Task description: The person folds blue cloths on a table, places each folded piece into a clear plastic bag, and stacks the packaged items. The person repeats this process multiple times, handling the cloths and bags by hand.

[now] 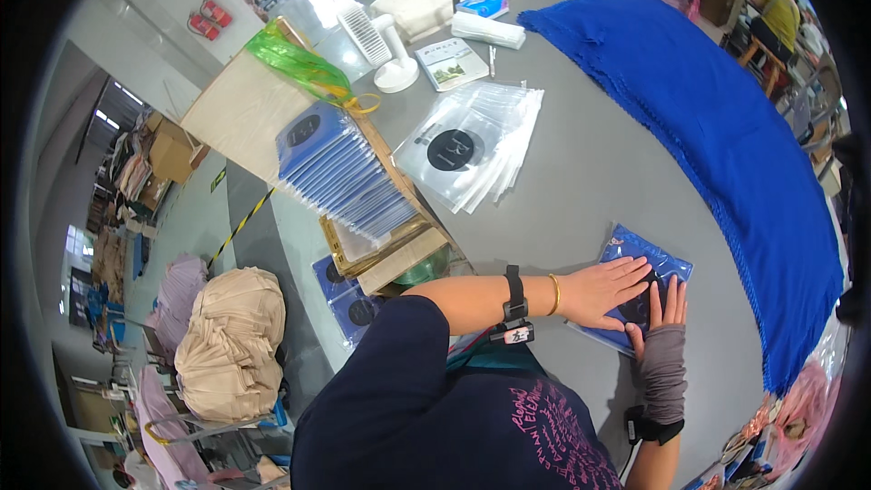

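Note:
Below me on the grey table (585, 218) lies a folded blue cloth item in a clear plastic bag (670, 264). A dark round print on the bag is partly covered by my hands. My left hand (605, 291) rests flat across the bag's left and middle part, palm down. On its lower right part lies my right hand (663, 316), fingers extended and pointing away from me. A grey sleeve covers that hand's palm and wrist. Neither hand is closed around anything, and their fingertips nearly meet over the dark print.
Clear printed bags (500, 143) lie fanned out on the table. A long blue cloth stack (708, 102) curves along the right. Several bagged blue items (347, 173) stand in a row at left. Beyond are a white fan (395, 71), a booklet (451, 64) and a tissue pack (483, 5).

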`<state>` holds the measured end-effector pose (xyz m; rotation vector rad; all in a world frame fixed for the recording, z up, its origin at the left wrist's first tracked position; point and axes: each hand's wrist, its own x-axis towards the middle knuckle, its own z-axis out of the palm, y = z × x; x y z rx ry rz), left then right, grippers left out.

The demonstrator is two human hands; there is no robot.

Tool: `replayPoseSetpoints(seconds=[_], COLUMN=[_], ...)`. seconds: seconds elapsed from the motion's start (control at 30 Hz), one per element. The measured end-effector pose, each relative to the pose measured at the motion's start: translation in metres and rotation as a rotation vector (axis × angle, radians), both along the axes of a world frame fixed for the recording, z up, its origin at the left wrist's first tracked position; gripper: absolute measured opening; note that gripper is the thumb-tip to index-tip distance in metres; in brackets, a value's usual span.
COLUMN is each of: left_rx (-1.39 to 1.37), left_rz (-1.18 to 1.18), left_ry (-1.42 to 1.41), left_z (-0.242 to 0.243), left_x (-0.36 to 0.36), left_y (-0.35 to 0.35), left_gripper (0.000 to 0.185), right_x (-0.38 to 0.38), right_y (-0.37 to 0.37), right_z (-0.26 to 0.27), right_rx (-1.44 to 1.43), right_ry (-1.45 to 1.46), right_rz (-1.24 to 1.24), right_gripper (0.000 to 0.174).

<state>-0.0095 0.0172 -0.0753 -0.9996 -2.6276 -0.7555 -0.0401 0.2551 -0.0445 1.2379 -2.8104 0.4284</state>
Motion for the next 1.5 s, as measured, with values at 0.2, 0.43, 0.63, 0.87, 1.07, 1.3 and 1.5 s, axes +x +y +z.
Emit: replayPoseSetpoints(seconds=[0.2, 0.43, 0.63, 0.87, 1.07, 1.3, 1.5], left_rx=[0.297, 0.596, 1.996, 1.586, -0.103, -0.640, -0.630], left_rz=[0.307, 0.621, 0.626, 0.928, 1.343, 1.188, 1.118], left_ry=[-0.052, -0.737, -1.132, 0.158, 0.328, 0.149, 0.500], left_z=[-0.004, -0.058, -0.095, 0.104, 0.202, 0.094, 0.106], left_x=[0.057, 0.270, 0.279, 0.338, 0.270, 0.178, 0.161], left_y=[-0.071, -0.106, -0.073, -0.221, -0.392, -0.510, -0.471], left_gripper=[0.039, 0.037, 0.065, 0.056, 0.063, 0.068, 0.046], right_x=[0.011, 0.057, 0.105, 0.075, 0.079, 0.103, 0.103], right_y=[-0.018, -0.105, -0.184, -0.154, -0.130, -0.090, 0.009], right_z=[-0.004, 0.008, 0.014, 0.033, 0.020, 0.025, 0.004], right_rx=[-0.017, -0.008, 0.025, -0.263, -0.373, -0.486, -0.566], right_ry=[-0.130, -0.225, -0.226, -0.624, -0.871, -1.047, -0.950], right_rz=[0.022, 0.236, 0.519, 0.393, 0.127, -0.044, -0.164], right_gripper=[0.086, 0.088, 0.084, 0.039, 0.023, 0.027, 0.032])
